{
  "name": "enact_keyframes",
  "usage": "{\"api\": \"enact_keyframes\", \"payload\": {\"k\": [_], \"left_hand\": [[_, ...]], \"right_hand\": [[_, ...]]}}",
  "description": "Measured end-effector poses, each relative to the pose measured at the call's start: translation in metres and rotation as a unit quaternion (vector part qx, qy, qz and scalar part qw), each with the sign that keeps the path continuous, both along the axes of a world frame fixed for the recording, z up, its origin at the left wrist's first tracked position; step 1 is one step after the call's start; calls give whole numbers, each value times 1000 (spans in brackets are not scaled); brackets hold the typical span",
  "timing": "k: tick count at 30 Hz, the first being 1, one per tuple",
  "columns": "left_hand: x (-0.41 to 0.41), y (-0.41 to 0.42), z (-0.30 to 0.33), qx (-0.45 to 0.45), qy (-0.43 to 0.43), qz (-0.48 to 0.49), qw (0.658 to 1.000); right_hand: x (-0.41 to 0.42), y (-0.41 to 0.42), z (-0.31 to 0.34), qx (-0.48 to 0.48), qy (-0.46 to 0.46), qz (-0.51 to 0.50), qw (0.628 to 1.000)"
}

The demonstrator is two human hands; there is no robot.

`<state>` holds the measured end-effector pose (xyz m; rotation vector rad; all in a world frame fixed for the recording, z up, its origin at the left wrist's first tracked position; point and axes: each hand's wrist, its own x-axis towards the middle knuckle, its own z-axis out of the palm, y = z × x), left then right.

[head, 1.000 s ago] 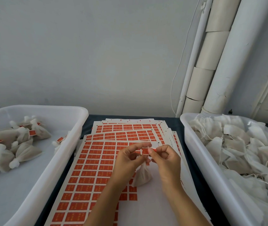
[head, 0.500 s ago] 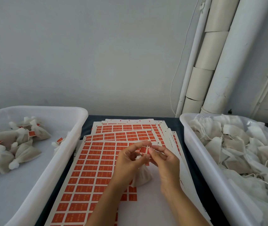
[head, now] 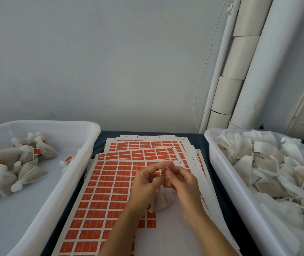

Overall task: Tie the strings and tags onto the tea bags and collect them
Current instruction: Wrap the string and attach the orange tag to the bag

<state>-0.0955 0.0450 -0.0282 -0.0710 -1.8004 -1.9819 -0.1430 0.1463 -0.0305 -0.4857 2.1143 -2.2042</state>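
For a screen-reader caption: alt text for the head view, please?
Two hands, left hand and right hand, pinch an orange tag above a tea bag, over orange tag sheets. Left tub holds tagged bags, right tub untied ones.

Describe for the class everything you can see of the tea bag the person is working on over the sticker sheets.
The tea bag is a small pouch of whitish, gauzy material, plump at the bottom and gathered to a bunched neck at the top. It hangs neck-up just over the bare white part of the top sticker sheet, between the two trays. The left hand and right hand close round its neck, fingertips pinching a small orange tag above it. Any string is too fine to see.
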Motion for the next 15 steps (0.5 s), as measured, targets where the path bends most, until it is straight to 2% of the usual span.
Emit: {"api": "enact_keyframes", "payload": {"k": [5, 9, 13, 15], "left_hand": [[1, 0, 1, -21, 11, -15, 1000], [2, 0, 0, -2, 9, -19, 1000], [0, -1, -2, -5, -84, 28, 996], [0, -3, -2, -35, -131, 22, 991]], "right_hand": [[-4, 4, 1, 27, -18, 18, 999], [-7, 10, 4, 46, -32, 52, 997], [-9, 13, 4, 39, -22, 66, 997], [-10, 14, 4, 32, -23, 79, 996]]}}
